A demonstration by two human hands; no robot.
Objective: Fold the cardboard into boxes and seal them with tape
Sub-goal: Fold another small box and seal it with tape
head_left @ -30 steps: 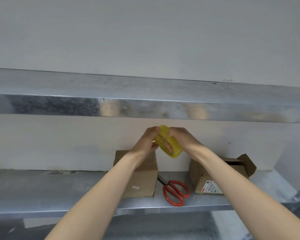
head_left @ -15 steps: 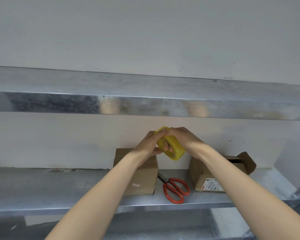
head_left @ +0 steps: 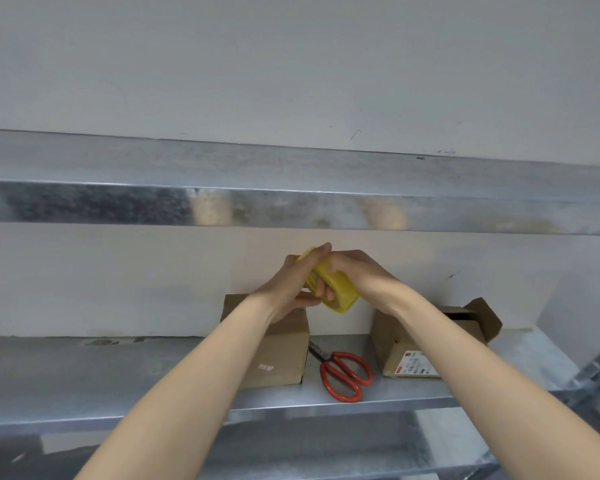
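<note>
Both hands meet at the centre of the frame on a yellow roll of adhesive tape (head_left: 335, 287), which is held in the air, tilted, in front of the pale wall (head_left: 118, 278). The left hand (head_left: 284, 294) pinches the roll, with fingers laid over its upper rim and the thumb beneath. The right hand (head_left: 359, 271) wraps over it from the right. Fingertips show through the roll's core, but it is not clear whose.

The roll hangs in the gap between two galvanised metal shelves. It sits below the front lip of the upper shelf (head_left: 291, 207) and apart from it, and well above the lower shelf (head_left: 101, 375).

On the lower shelf, in the lower centre of the frame, a closed brown cardboard box (head_left: 281, 358) stands partly hidden behind the left forearm. To the right, a second brown cardboard box (head_left: 400, 348) with a printed label has its flaps raised at the far end; the right forearm crosses in front of it.

Red-handled steel scissors (head_left: 345, 375) lie flat in the narrow lane between the boxes, blades pointing back toward the wall and handles near the shelf's front edge. The blades lie just beside the closed box's corner. Left of that box the shelf's grey surface runs on to the left edge of the frame.
</note>
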